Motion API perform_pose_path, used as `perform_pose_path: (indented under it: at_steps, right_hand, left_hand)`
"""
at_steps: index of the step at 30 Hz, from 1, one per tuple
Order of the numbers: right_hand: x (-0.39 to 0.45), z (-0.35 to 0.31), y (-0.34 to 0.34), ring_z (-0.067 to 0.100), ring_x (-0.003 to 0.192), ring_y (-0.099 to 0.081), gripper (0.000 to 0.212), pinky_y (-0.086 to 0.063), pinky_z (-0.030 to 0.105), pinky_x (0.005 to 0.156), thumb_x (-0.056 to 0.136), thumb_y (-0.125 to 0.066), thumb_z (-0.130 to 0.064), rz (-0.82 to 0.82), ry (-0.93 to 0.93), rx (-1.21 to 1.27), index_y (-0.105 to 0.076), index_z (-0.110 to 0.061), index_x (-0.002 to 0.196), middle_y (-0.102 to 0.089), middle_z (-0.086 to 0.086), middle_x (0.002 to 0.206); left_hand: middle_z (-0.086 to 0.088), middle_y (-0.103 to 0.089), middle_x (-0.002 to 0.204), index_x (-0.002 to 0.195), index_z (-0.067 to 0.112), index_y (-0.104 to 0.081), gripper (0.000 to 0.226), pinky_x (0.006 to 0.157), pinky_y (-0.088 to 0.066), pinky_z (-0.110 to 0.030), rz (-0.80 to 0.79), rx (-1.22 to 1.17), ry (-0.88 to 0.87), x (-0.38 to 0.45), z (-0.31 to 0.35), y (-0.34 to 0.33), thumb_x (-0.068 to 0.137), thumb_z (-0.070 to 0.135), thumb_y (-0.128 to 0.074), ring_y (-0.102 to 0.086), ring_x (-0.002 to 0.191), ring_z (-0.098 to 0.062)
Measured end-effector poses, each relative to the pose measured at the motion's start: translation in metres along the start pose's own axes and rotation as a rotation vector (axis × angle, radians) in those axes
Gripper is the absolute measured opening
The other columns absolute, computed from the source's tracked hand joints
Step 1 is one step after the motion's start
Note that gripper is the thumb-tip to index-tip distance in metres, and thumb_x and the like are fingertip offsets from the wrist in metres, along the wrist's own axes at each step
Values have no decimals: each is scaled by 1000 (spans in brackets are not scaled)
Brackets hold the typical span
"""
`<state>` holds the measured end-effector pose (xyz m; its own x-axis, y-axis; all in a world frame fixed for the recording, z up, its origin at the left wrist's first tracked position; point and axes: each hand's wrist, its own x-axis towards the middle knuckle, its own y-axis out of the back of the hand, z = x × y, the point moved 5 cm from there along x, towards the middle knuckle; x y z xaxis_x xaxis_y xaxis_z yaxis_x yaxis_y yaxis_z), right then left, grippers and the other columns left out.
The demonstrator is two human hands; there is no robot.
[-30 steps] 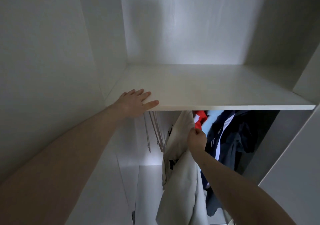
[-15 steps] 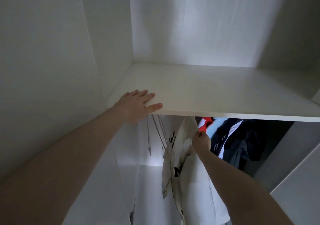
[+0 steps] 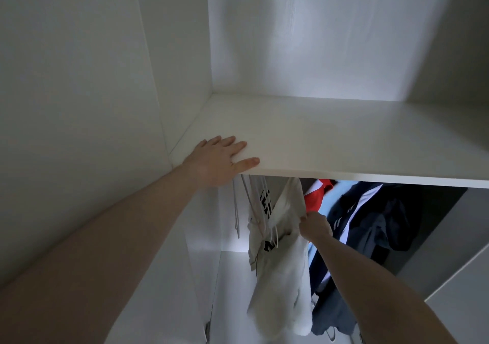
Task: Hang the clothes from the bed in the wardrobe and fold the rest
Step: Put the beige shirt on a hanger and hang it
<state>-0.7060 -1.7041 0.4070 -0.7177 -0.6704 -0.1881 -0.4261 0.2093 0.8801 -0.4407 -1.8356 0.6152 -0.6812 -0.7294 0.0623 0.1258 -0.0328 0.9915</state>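
Observation:
I look up into a white wardrobe. A cream shirt with black lettering hangs under the shelf. My right hand is closed on the shirt's right edge, near its top. My left hand lies flat on the shelf's front left corner, fingers spread, holding nothing. The rail and the hanger's hook are hidden behind the shelf.
Bare white hangers dangle left of the shirt. To its right hang a red garment, a light blue one and a dark jacket with white stripes. The wardrobe's side wall stands close on the left.
My right hand has dropped lower along the shirt's edge, pulling the cloth down. The view has tilted upward and shifted left. My left hand stays on the shelf corner.

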Motion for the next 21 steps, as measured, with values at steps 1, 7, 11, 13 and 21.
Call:
perform_pose_path:
  at_steps: [1, 7, 11, 13, 21]
  right_hand:
    - [0, -3, -2, 26, 85, -65, 24, -57, 34, 71, 102, -50, -19, -3, -2, 4, -59, -7, 121, -63, 11, 105]
    - [-2, -14, -17, 32, 103, -66, 31, -54, 35, 75, 104, -50, -21, 5, -47, 99, -56, -6, 130, -65, 15, 119]
    - [-12, -21, -16, 33, 112, -60, 41, -55, 44, 85, 98, -58, -10, 207, 7, 255, -45, -8, 137, -56, 12, 128]
    - [-26, -31, -15, 29, 108, -60, 40, -55, 41, 82, 95, -58, -2, 371, 207, 364, -50, -10, 133, -54, 7, 127]
    - [-31, -50, -62, 21, 74, -64, 27, -50, 20, 60, 100, -49, 1, 169, 264, 503, -60, -5, 123, -66, 9, 88]
  left_hand:
    - [10, -6, 173, 162, 46, -11, 122, 128, -8, -51, -2, 9, -9, 0, 0, 1, 58, 105, 10, -6, 159, -24]
    - [9, -6, 173, 162, 46, -10, 133, 127, -9, -52, -10, 13, -26, 0, -1, 0, 47, 105, 19, -5, 159, -24]
    - [12, -9, 172, 162, 46, -12, 119, 128, -7, -50, 17, -25, -6, 2, -3, -3, 60, 105, 6, -7, 159, -22]
    - [13, -9, 172, 161, 47, -14, 120, 128, -7, -50, 22, -33, -7, 3, -3, -3, 59, 106, 6, -7, 159, -22]
    - [12, -11, 172, 161, 46, -15, 124, 128, -8, -50, 42, -31, -6, 4, -3, -3, 56, 106, 9, -10, 159, -23]
